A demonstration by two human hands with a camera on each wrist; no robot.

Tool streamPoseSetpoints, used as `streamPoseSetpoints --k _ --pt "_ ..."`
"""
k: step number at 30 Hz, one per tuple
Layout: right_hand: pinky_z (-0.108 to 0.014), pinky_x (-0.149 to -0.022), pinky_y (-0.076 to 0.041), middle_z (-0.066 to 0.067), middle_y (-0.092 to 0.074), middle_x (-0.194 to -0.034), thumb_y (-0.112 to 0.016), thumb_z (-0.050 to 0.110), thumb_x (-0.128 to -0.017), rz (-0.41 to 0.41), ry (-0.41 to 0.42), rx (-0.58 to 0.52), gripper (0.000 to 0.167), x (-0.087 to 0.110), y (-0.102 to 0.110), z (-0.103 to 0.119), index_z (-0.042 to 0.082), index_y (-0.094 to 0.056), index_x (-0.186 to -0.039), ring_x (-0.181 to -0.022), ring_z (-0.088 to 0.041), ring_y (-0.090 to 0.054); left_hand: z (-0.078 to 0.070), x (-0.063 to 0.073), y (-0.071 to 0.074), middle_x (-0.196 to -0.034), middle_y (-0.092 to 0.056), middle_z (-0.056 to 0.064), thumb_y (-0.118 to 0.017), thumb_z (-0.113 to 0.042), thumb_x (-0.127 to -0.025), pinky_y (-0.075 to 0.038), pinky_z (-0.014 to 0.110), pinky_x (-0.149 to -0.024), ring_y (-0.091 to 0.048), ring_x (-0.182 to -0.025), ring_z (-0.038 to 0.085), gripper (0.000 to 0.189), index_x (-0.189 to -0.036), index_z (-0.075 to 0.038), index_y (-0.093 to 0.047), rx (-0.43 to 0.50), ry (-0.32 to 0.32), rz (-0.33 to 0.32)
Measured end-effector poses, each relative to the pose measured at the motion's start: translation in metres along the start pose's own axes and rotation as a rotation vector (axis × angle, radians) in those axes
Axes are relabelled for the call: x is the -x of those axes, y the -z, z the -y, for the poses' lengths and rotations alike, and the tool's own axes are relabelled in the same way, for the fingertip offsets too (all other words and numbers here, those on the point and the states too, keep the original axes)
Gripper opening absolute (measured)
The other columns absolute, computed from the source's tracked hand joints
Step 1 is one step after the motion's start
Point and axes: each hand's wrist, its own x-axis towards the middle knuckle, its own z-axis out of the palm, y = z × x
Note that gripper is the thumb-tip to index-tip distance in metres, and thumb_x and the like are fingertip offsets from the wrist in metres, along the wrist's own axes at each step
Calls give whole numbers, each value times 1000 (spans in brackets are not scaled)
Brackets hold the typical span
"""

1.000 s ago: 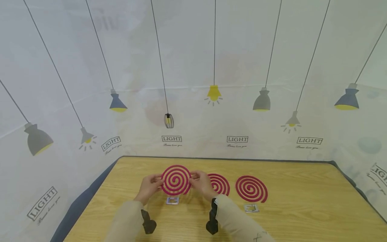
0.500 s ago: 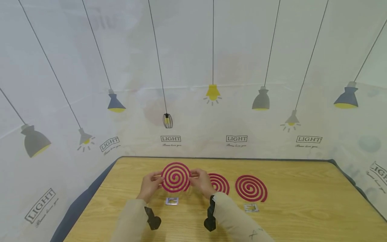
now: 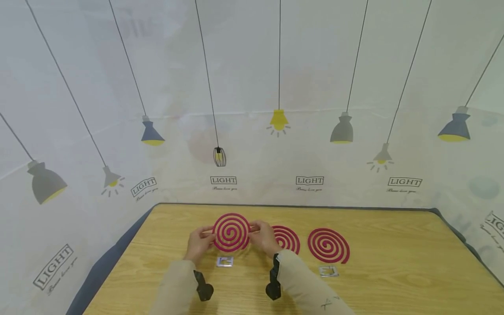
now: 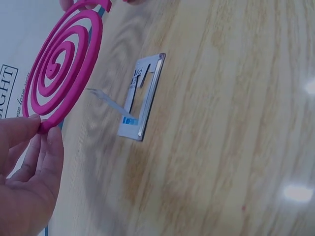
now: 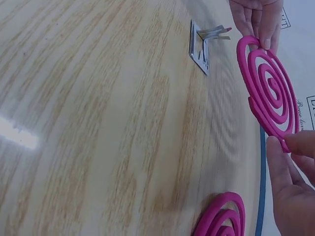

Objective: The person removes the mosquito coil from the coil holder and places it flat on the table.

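Note:
A pink mosquito coil (image 3: 231,232) is held up over the table between both hands, its flat spiral face toward the head camera. My left hand (image 3: 198,245) pinches its left edge between thumb and fingers. Opposite, my right hand (image 3: 264,238) pinches the right edge, near the coil's outer end in the right wrist view. Below the coil, apart from it, a small metal coil stand (image 4: 129,129) lies on the table with a thin prong bent up from its plate. A second pink coil (image 3: 289,239) lies flat beside the right hand, partly hidden by it.
Further right on the wooden table (image 3: 393,253) lie another pink coil (image 3: 327,245) and, in front of it, a second metal stand (image 3: 332,274). A white backdrop (image 3: 252,153) printed with lamps rises behind the table's far edge.
The held coil shifts up slightly, then a little down and right, with the left hand moving right along with it. Both hands keep their pinch; the things on the table stay put.

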Motion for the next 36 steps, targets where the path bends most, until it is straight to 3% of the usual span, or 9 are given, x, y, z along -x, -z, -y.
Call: streamPoseSetpoints --k 12,26,36 --pt "-36 -72 -50 -20 -61 -91 -59 -3 -78 -69 49 171 26 1 -1 -11 -9 -58 -103 -84 -30 -59 9 0 -7 -85 -60 22 -55 8 -81 -52 29 -59 -58 -64 15 28 -109 13 -50 5 1 -7" --pt "-30 -66 -51 -19 -61 -87 -60 -5 -76 -82 25 143 26 0 -10 -21 -9 -59 -101 -79 -26 -60 16 2 -6 -93 -57 23 -55 7 -82 -53 30 -65 -59 -71 17 31 -112 10 -51 -13 64 -16" --pt "-29 -65 -51 -18 -61 -87 -61 -6 -75 -55 -1 133 28 1 -12 -25 -10 -58 -102 -77 -24 -60 21 3 -4 -83 -57 15 -57 7 -80 -53 28 -63 -57 -65 13 29 -108 12 -54 -56 44 -31"
